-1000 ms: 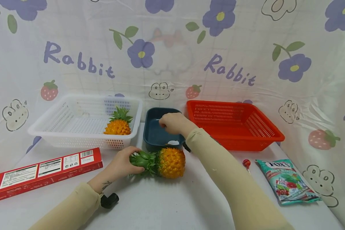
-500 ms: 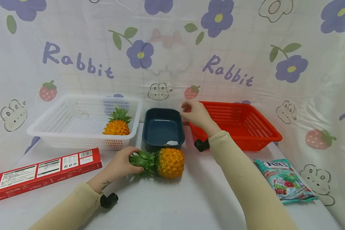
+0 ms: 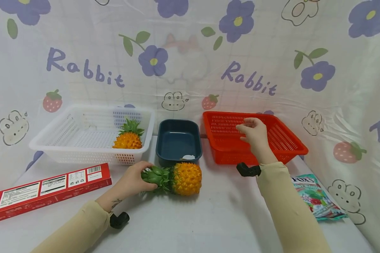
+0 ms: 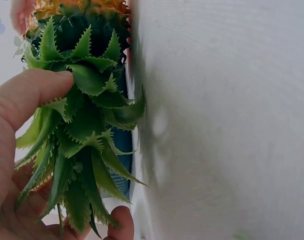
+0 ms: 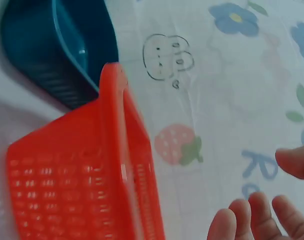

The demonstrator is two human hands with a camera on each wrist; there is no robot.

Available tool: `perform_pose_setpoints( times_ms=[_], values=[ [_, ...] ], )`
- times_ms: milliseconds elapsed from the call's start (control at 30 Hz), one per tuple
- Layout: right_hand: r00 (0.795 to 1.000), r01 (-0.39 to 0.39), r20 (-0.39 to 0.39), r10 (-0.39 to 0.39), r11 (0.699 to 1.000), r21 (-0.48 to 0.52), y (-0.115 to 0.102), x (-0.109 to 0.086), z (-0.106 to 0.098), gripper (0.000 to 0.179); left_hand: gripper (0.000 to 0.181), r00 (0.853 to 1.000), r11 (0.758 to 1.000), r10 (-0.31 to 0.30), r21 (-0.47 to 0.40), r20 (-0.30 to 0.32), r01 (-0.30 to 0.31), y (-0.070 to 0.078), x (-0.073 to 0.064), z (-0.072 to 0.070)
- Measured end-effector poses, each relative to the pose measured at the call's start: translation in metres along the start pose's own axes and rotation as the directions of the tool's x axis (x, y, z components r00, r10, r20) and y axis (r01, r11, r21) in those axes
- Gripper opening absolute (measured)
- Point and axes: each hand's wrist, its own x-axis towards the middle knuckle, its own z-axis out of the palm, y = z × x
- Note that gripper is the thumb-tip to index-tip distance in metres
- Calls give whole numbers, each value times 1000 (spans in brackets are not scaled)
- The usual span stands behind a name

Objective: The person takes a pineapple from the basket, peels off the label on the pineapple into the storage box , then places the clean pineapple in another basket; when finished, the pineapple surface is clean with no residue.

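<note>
A pineapple (image 3: 186, 178) with a green leafy crown lies on its side on the table. My left hand (image 3: 135, 182) grips it by the crown; in the left wrist view the thumb (image 4: 47, 90) lies across the leaves (image 4: 82, 150) and fingers reach round behind. My right hand (image 3: 254, 135) is over the red basket (image 3: 231, 158), fingers loosely bent and nothing between them. In the right wrist view its fingertips (image 5: 259, 205) and thumb stand apart. Behind the lying pineapple stands a dark blue bin (image 3: 179, 140) with a white piece (image 3: 188, 157) near its front wall.
A white basket (image 3: 95, 154) at the back left holds a second pineapple (image 3: 128, 135). At the left lies a long red box (image 3: 50, 191). A green candy bag (image 3: 318, 198) lies at the right, partly covered by the right sleeve. A printed curtain (image 3: 183, 70) hangs behind.
My right hand has moved right, from above the dark blue bin to above the red basket, its fingers loosening. The left hand and its pineapple stay in place. A lollipop is now hidden behind the right arm.
</note>
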Motion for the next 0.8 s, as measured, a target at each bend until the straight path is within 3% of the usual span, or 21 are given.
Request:
perform_pose_setpoints(
  times_ms=[200, 367, 500, 667, 733, 800],
  values=[
    [987, -104, -104, 121, 982, 161, 18, -13, -31, 40, 54, 1000, 1000, 8, -2, -1, -8, 0, 0, 1],
    [940, -182, -210, 269, 916, 358, 31, -21, -45, 39, 53, 1000, 1000, 11, -5, -5, -11, 0, -1, 0],
    [876, -208, -269, 401, 816, 539, 41, -24, -49, 46, 53, 1000, 1000, 17, -2, -9, -17, 0, -1, 0],
    [798, -240, -251, 548, 671, 701, 51, -25, -47, 66, 52, 1000, 1000, 22, 0, -13, -22, 0, -1, 1],
    [784, -248, -217, 581, 614, 749, 55, -24, -45, 71, 53, 1000, 1000, 22, 3, -13, -22, 0, 0, 1],
    [783, -256, -168, 598, 557, 790, 58, -23, -43, 72, 53, 1000, 1000, 20, 8, -11, -20, 0, 0, 2]
  ],
)
